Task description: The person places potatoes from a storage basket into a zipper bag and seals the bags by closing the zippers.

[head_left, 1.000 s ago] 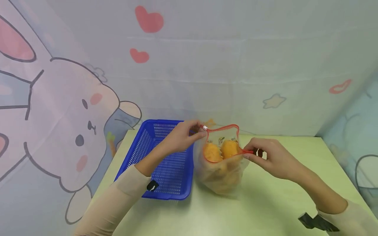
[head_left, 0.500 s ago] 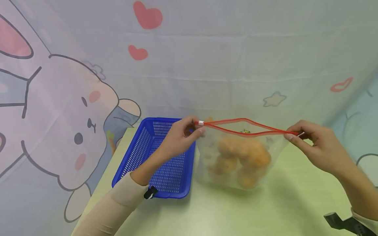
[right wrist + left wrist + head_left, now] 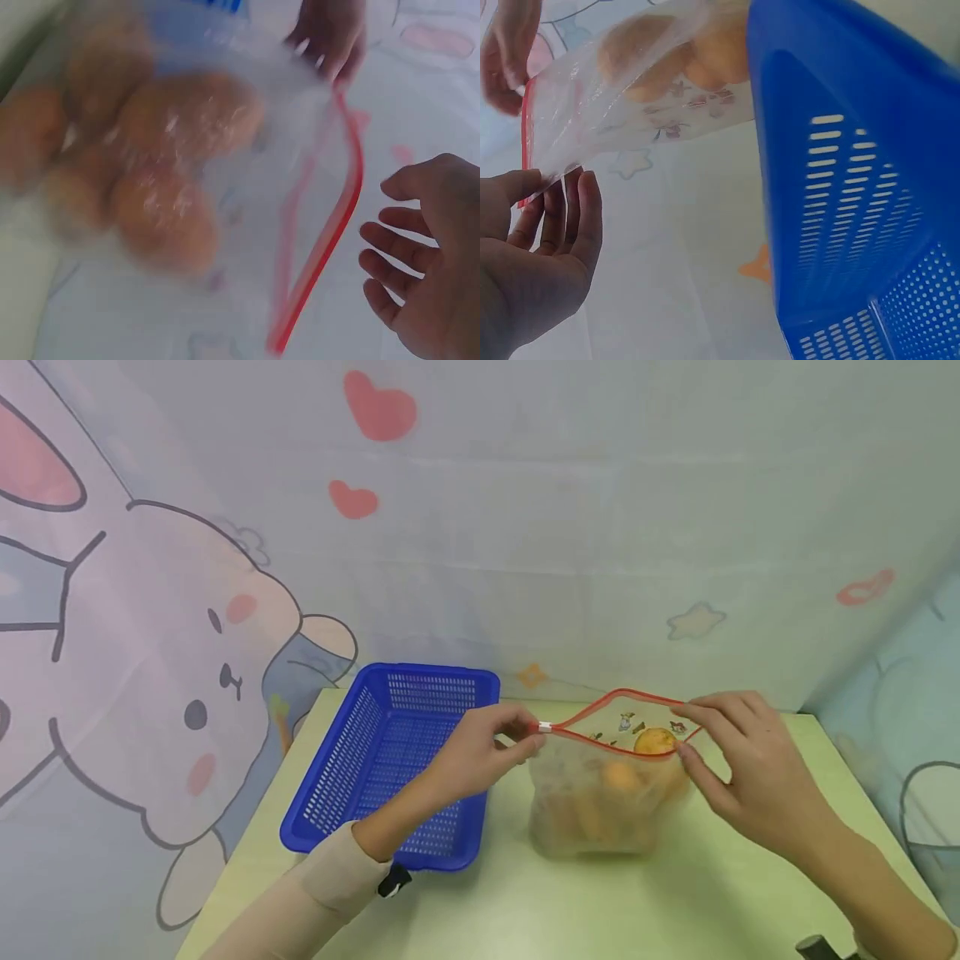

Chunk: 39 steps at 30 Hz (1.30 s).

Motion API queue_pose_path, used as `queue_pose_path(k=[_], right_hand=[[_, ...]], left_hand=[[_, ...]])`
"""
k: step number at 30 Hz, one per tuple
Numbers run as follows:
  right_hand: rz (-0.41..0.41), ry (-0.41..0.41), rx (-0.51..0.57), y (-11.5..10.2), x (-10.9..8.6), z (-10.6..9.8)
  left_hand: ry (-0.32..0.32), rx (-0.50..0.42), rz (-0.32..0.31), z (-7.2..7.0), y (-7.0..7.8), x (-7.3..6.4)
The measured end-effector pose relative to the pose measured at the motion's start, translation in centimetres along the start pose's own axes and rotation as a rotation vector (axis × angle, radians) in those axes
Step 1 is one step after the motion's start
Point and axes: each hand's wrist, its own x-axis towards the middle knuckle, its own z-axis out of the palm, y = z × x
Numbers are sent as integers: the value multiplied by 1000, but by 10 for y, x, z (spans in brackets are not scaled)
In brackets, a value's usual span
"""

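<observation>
A see-through zip bag (image 3: 573,810) with a red zip edge hangs low over the table, holding several round orange-yellow fruits (image 3: 655,742). Its mouth gapes, showing small printed pictures on the inner wall. My left hand (image 3: 483,750) pinches the zip's left end beside the white slider (image 3: 545,727); the left wrist view shows thumb and fingers on that corner. My right hand (image 3: 761,768) is at the bag's right end, overlapping the rim. In the right wrist view its fingers (image 3: 394,251) are spread and loosely bent, apart from the red zip edge (image 3: 322,251).
A blue perforated plastic basket (image 3: 478,831) stands on the pale green table (image 3: 525,910), left of the bag and under my left forearm. Behind the table hangs a cloth backdrop (image 3: 525,527) printed with a rabbit, hearts and stars.
The right hand pulled the zip edge taut to the right, then let go and came back left. The bag has sunk and its mouth widened again. The left hand shifted slightly right and down.
</observation>
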Motion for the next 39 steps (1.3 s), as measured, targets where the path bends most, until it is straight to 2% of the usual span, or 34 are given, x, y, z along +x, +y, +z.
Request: queue_pose_path(k=[3, 6, 11, 16, 21, 28, 34, 39], right_hand=[[-52, -81, 87, -25, 19, 10], [-82, -143, 131, -37, 35, 26], [-116, -200, 95, -43, 59, 51], [-136, -286, 48, -46, 69, 64], [-154, -248, 90, -47, 72, 67], [-225, -202, 103, -44, 73, 64], [-188, -206, 125, -25, 58, 47], [-152, -220, 154, -1, 36, 24]], left_hand=[[15, 6, 21, 0, 3, 2], [14, 6, 34, -1, 5, 1], [-9, 4, 65, -2, 8, 0], [-5, 72, 157, 1, 9, -1], [60, 143, 279, 4, 11, -5], [140, 195, 373, 6, 12, -11], [203, 249, 356, 0, 12, -12], [257, 252, 307, -12, 5, -14]])
